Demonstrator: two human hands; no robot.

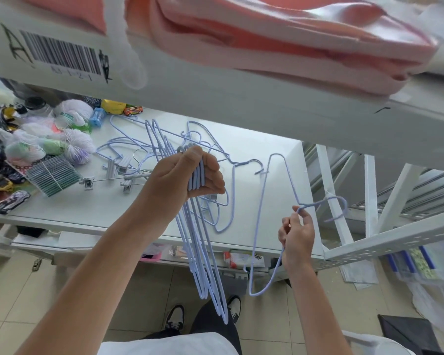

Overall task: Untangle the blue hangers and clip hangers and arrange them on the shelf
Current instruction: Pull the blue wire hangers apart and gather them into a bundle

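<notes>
At the far left of the white shelf [92, 216] lies a heap of odds and ends: toy cars [12, 202], bagged puffs in white and lilac netting [78, 146], a banded stack of green cards [53, 175] and a small blue plastic piece [97, 116]. Just to the right of that heap, two grey clip hangers [113, 175] lie flat on the shelf, their metal bars crossing, with the clips resting near the card stack. Behind and beside them a loose tangle of blue hangers [203, 147] sprawls over the middle of the shelf, hooks and shoulders looped through one another.

The left hand [187, 175] is raised over that tangle, its fingers curled tightly around a gathered bundle of blue hangers [198, 242]; the bundle's necks sit in the fist while the long bodies hang down past the shelf's front edge toward the floor and the person's black-and-white shoes [176, 317].

Further right, the right hand [297, 234] pinches a single blue hanger [263, 201] at the neck just under its hook, thumb and forefinger closed on the wire, the other fingers loosely bent. That hanger stands nearly upright, one end over the shelf and its lower loop dangling below the edge.

Overhead, an upper shelf carries folded pink cloth [267, 39] and a barcode label [62, 53].
</notes>
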